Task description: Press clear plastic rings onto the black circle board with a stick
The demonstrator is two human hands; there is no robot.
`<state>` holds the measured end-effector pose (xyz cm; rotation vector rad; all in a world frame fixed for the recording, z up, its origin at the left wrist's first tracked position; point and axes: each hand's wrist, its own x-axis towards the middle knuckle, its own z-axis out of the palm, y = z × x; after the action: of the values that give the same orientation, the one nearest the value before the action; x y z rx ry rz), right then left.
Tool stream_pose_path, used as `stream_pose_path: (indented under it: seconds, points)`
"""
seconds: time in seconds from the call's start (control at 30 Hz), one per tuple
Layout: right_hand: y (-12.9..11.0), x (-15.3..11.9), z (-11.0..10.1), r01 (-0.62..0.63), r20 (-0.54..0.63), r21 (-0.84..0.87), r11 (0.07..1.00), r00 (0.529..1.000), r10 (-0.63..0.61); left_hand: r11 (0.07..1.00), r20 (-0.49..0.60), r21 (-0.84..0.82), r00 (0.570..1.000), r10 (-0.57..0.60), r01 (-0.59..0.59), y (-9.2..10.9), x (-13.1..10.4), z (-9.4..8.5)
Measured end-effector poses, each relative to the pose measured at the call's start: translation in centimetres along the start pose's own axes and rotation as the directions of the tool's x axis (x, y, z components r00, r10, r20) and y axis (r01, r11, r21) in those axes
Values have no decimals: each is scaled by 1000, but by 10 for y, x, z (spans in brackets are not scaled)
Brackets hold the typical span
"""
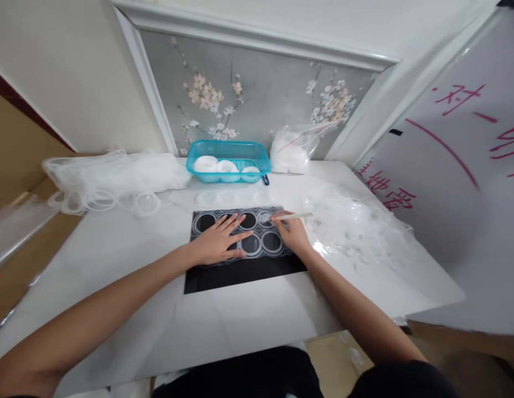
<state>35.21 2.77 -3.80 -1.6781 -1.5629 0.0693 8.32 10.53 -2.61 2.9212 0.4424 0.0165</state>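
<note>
Now R hand holds wht tool at sheet.

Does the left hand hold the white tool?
No, the right hand holds the white tool; the left hand lies on the patterned sheet.

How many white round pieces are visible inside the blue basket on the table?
3. In the blue basket, they stand in a row: the left piece, the middle piece and the right piece. More may be hidden beneath them.
</note>
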Motion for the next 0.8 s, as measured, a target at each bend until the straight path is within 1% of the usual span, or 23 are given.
stream_pose_path:
  seconds: [0.03,0.07,0.13,0.23,0.33,0.47,0.53,0.6,0.67,0.73,0.77,0.8]
  points:
    - [-1,-9,2,-7,72,70,998,997,2,1000,1,-2,1000,2,-2,1,6,0]
    - [-2,-17,4,-35,108,132,991,994,21,1000,7,-3,1000,5,-5,3,12,-1]
    - [-1,-25,9,-91,129,198,976,989,67,1000,18,2,1000,9,-9,7,26,-1]
    - [4,-25,13,-120,148,215,969,985,89,1000,17,15,1000,15,-15,14,43,0]
    - [11,-21,14,-120,162,220,968,983,85,1000,12,10,1000,28,-28,16,49,3]
    - [15,-22,14,-122,167,212,970,982,87,1000,26,4,999,27,-27,17,48,7]
    - [11,-26,15,-117,178,178,977,980,85,1000,36,6,999,23,-23,17,47,8]
    - [5,-30,15,-85,190,103,991,980,64,1000,30,7,999,24,-24,18,47,9]
    - [-1,-28,12,12,229,-3,1000,973,-11,1000,15,7,1000,26,-26,18,46,9]
    - [0,-16,2,123,262,-105,987,961,-92,1000,8,8,1000,29,-29,19,46,9]
    - [4,-7,-5,131,230,-153,979,969,-93,999,14,8,999,31,-31,19,45,9]
    - [10,2,-14,103,160,-195,975,984,-72,1000,26,7,999,30,-31,19,45,8]
